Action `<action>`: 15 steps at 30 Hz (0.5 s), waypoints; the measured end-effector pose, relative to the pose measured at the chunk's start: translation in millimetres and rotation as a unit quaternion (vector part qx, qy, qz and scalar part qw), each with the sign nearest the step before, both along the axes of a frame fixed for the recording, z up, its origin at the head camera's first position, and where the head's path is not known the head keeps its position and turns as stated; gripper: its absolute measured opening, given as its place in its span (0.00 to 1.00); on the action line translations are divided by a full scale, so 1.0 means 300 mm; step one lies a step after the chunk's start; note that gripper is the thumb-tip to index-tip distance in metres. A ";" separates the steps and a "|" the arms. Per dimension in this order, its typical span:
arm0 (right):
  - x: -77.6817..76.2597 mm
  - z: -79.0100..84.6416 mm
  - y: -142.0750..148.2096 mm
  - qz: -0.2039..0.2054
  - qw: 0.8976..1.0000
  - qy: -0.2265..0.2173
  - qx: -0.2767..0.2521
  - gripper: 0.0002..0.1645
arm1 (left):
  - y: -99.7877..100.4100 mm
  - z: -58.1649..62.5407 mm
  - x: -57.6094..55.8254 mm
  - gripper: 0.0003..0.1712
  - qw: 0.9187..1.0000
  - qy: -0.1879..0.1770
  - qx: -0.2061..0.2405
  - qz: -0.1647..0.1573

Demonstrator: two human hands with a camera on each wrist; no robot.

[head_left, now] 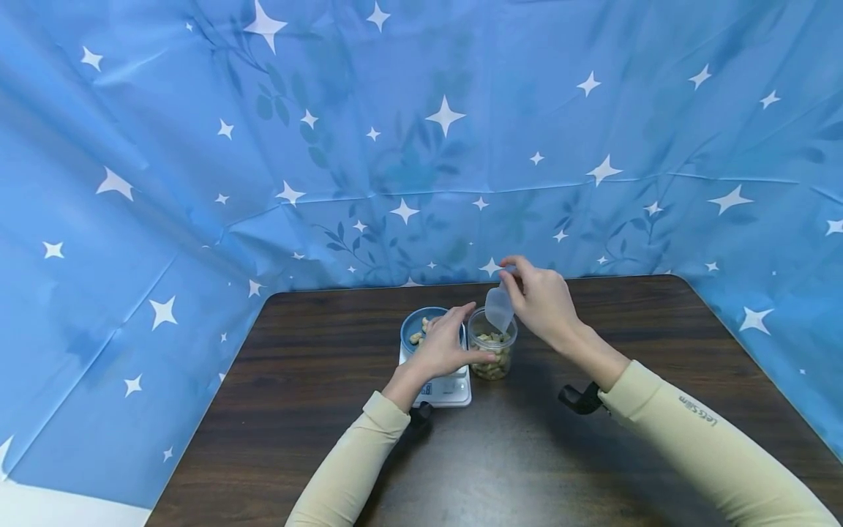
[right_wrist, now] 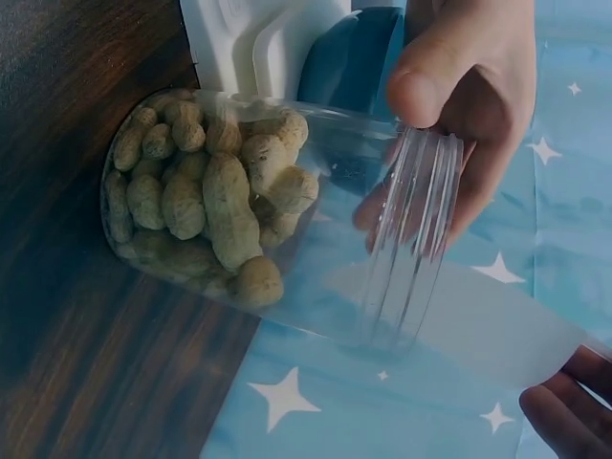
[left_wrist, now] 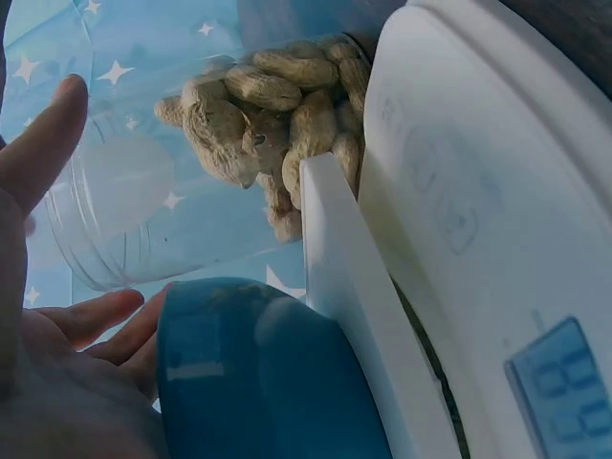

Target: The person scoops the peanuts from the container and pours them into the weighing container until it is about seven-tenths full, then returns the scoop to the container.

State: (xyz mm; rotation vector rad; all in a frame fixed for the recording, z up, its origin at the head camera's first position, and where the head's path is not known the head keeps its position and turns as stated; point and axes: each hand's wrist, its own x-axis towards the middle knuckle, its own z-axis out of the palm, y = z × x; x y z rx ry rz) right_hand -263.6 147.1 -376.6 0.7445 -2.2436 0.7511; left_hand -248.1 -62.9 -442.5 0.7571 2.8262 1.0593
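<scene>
Head view: L hand [head_left: 443, 344] clamped round clear cylindrical jar [right_wrist: 409, 244] of tan peanuts [right_wrist: 229, 210], prob. steadying it; R hand [head_left: 543, 301], farther right, pinches translucent white scoop [head_left: 498, 309], tilted, prob. to fit mouth.

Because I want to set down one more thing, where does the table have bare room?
The table is bare at left, from its left edge to the scale and left sleeve; at right, between right sleeve and right edge; in front, between both sleeves. Crowded: the back middle, jar, scale and blue bowl together, left grip and right grip at them.

Both wrist views close beside jar [right_wrist: 344, 239]
</scene>
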 end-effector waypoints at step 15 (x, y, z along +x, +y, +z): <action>0.025 -0.004 -0.049 -0.006 0.996 0.038 0.084 0.07 | 0.021 -0.001 -0.004 0.55 1.000 -0.001 -0.009 0.004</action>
